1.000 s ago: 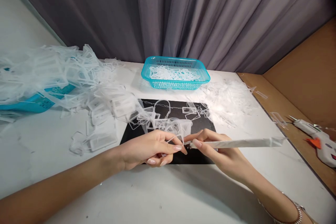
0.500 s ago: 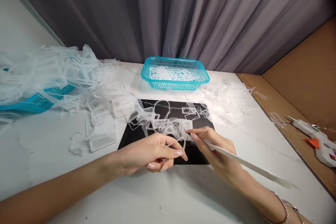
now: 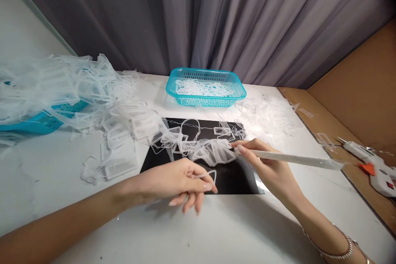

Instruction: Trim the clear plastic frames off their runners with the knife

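Observation:
My left hand (image 3: 179, 181) is over the front left of the black mat (image 3: 241, 181), its thumb and index finger pinching a thin translucent frame (image 3: 213, 175); its other fingers hang loosely. My right hand (image 3: 266, 161) grips a long white stick-like tool (image 3: 293, 158) whose tip, partly hidden by the fingers, is beside a clump of translucent rectangular frames (image 3: 213, 151) on the mat. The tool's back end points right.
A blue basket (image 3: 206, 101) holding white thin pieces stands behind the mat. Translucent frames heap up at the left (image 3: 77, 86) over a blue container (image 3: 46, 121), and more lie at the right (image 3: 269, 115). A glue gun (image 3: 368, 156) lies far right.
My right hand has moved right and slightly up, and the tool is now nearly level. The clump on the mat has shifted and spread. My left hand's lower fingers have loosened and dropped.

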Tool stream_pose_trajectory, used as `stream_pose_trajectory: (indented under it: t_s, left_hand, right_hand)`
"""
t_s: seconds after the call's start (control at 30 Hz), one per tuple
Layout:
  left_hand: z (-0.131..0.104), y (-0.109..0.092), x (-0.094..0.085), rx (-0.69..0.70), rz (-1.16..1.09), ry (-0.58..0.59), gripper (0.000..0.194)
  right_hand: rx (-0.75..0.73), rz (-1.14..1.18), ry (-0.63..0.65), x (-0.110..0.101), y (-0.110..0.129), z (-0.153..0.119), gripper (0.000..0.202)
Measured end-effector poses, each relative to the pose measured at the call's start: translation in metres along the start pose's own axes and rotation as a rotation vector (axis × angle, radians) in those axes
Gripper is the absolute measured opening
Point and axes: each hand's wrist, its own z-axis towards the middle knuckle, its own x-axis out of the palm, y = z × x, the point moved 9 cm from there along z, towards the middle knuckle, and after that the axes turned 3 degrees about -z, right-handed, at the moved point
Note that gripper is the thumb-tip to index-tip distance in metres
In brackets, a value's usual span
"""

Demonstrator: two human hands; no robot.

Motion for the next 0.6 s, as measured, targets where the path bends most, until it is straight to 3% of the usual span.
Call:
stream_pose_trajectory:
  t_s: [0.17,0.4,0.5,0.6]
  left_hand:
    - [0.001,-0.009,-0.011,0.068,-0.225,-0.065,0.036]
    - [-0.004,-0.009,-0.015,0.067,-0.434,-0.084,0.035]
    - [-0.01,-0.038,-0.028,0.178,-0.336,-0.139,0.031]
    - [-0.014,-0.095,-0.066,0.428,-0.016,-0.335,0.033]
  right_hand:
    - [-0.035,-0.007,0.008,-0.002,0.009,-0.001,0.024]
    - [0.119,0.018,-0.026,-0.008,0.0,-0.003,0.027]
    - [0.169,0.029,-0.055,-0.013,-0.007,-0.001,0.027]
    - [0.213,0.037,-0.099,-0.02,-0.016,0.003,0.028]
